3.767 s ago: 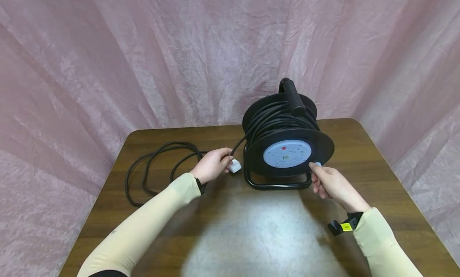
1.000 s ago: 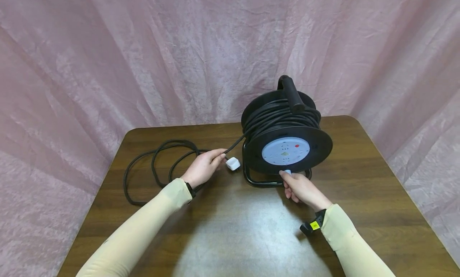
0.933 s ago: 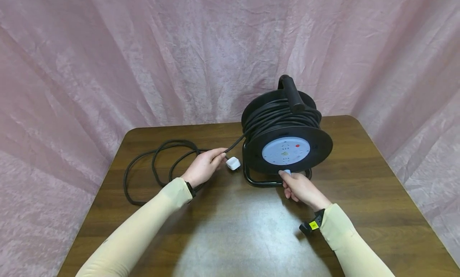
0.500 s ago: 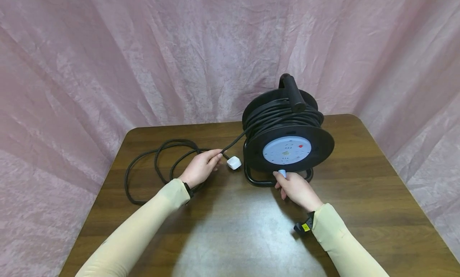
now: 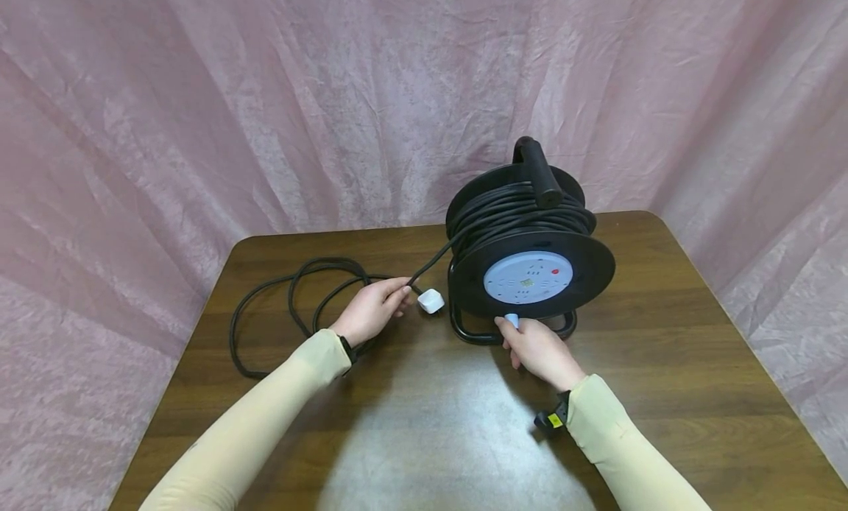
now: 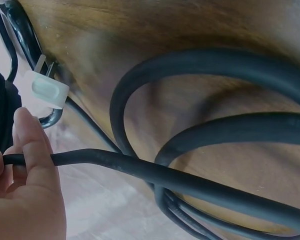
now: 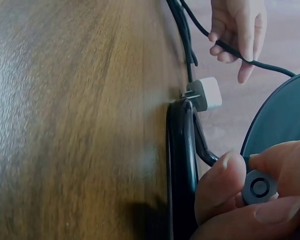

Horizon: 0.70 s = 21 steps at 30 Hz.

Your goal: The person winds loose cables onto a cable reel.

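A black cable reel [image 5: 563, 275] with a pale blue socket panel [image 5: 528, 277] stands on its tube frame at the table's back right. Low on its front disc, my right hand [image 5: 539, 349] grips the pale crank knob [image 7: 260, 187] between thumb and fingers. Left of the reel, my left hand [image 5: 371, 310] pinches the black cable [image 6: 190, 187], which runs up from there onto the drum. In the left wrist view the cable passes between thumb and fingers. A white plug [image 5: 431, 300] lies between my left hand and the frame.
Loose loops of cable [image 5: 233, 334] lie on the left part of the wooden table [image 5: 676, 334]. The reel's carrying handle [image 5: 545, 180] rises over the drum. A pink curtain [image 5: 371, 113] hangs behind the table's back edge.
The drum has turned, its red button moving from top left to the panel's right side. My right hand moved left along the bottom with the knob. My left hand shifted slightly left.
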### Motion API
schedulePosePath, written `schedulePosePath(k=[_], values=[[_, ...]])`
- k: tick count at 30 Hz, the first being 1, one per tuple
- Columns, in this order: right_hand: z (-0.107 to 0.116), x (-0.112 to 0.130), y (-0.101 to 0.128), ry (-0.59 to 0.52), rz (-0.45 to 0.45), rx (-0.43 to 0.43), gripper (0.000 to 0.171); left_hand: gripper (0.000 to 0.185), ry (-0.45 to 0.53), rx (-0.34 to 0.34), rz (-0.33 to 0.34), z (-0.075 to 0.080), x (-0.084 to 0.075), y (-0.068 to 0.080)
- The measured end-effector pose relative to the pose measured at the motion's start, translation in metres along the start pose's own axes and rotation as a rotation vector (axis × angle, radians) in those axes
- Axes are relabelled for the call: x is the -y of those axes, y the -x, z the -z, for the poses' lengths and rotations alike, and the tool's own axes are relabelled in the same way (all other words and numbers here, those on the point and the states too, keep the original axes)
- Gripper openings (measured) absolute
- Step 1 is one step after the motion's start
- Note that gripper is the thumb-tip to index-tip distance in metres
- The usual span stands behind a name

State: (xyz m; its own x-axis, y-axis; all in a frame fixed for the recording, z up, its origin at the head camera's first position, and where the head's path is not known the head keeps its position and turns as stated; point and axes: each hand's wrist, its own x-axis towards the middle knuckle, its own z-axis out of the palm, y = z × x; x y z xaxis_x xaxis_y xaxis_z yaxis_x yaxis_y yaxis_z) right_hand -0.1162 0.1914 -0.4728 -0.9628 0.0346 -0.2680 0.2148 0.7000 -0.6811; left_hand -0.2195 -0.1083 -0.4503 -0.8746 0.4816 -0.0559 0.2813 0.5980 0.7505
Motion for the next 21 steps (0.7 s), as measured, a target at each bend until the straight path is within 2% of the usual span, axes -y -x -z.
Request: schedulePosePath(k=[5,11,21], values=[[-0.002,0.003,0.000,-0.003,0.005,0.000,0.060,0.032,0.044,0.004,-0.017,-0.001,-0.002,-0.001],[-0.005,0.009,0.000,-0.017,0.020,-0.002,0.061,0.034,0.126,-0.018,-0.006,0.001,-0.001,0.000],[-0.010,0.018,0.000,-0.056,0.029,0.014,0.061,0.039,0.085,-0.023,-0.010,-0.001,-0.001,-0.002]])
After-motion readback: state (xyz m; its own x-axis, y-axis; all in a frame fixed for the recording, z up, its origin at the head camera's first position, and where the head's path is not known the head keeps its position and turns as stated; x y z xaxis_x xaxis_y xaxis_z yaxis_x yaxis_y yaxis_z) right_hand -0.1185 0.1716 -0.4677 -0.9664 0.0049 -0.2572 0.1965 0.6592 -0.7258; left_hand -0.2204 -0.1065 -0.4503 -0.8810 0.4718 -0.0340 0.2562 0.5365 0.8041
